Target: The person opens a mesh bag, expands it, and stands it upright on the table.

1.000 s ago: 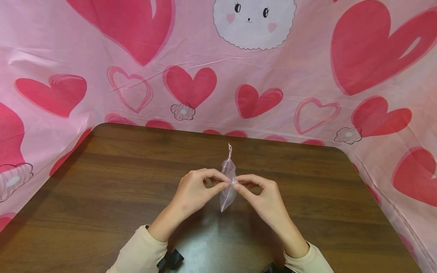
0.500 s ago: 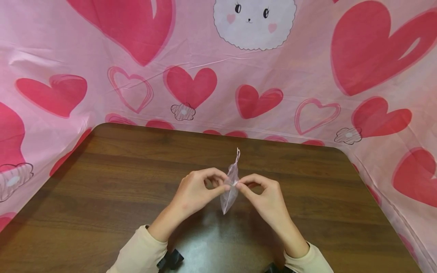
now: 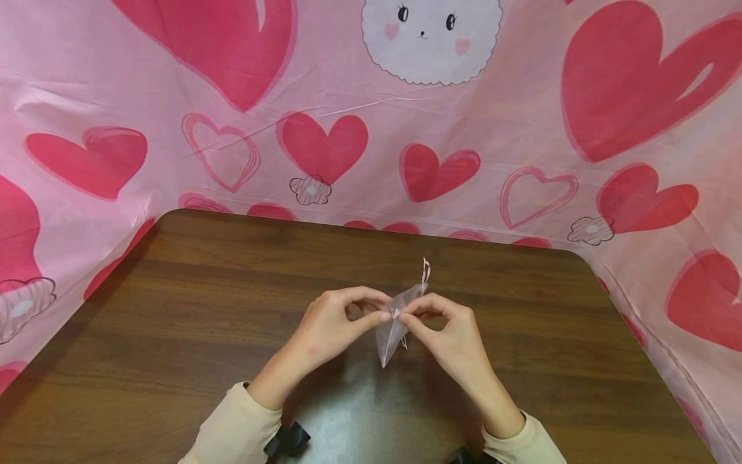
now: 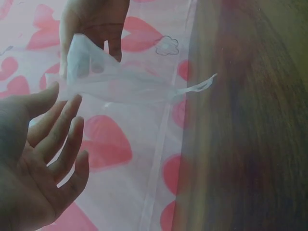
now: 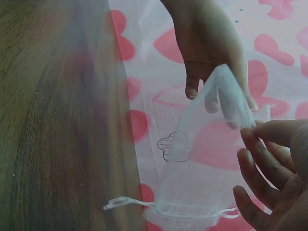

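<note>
A sheer white organza drawstring pouch [image 3: 391, 335] hangs between both hands above the table. My left hand [image 3: 333, 328] pinches its edge between thumb and index finger from the left. From the right, my right hand [image 3: 452, 332] pinches the same spot, the fingertips of both hands nearly meeting. The pouch's drawstring [image 5: 126, 202] comes out in loops at both sides of the gathered mouth, best seen in the right wrist view. In the left wrist view the pouch [image 4: 130, 89] stretches sideways, its mesh see-through. The exact pinch point is partly hidden by fingertips.
A dark wooden table [image 3: 203, 290] with rounded far corners lies beneath the hands. Pink cloth [image 3: 382, 135] printed with hearts hangs behind it and along its sides. Black wrist devices [image 3: 288, 440] sit by the beige sleeves [image 3: 237, 425].
The pouch's cord end has swung to the right and a little nearer. A second cord loop now shows below the right fingers. Both hands stay almost in place, still pinching.
</note>
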Available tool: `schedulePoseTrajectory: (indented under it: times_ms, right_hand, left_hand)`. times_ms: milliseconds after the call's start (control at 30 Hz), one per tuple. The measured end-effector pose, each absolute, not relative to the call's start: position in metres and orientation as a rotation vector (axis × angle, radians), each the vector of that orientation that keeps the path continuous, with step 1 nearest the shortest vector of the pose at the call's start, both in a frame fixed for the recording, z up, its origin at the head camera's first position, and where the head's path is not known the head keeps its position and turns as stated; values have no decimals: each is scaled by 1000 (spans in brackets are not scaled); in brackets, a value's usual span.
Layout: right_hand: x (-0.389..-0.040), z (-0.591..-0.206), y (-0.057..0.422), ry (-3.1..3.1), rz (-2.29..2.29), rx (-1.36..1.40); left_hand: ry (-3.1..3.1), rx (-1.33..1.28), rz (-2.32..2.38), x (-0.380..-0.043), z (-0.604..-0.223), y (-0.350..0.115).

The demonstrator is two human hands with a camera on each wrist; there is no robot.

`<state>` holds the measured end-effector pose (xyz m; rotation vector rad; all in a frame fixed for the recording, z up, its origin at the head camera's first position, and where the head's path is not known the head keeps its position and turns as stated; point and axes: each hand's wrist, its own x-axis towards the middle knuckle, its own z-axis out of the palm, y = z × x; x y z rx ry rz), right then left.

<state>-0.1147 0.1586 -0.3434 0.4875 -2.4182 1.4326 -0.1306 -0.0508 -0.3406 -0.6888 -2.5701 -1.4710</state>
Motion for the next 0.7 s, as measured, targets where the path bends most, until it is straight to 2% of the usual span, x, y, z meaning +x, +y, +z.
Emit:
schedulePoseTrajectory:
  times_ms: [700]
  right_hand:
    - [-114,-345,157,-2378,1408,677]
  left_hand:
    - [-2493,-666,-1440,-130,-340,-53]
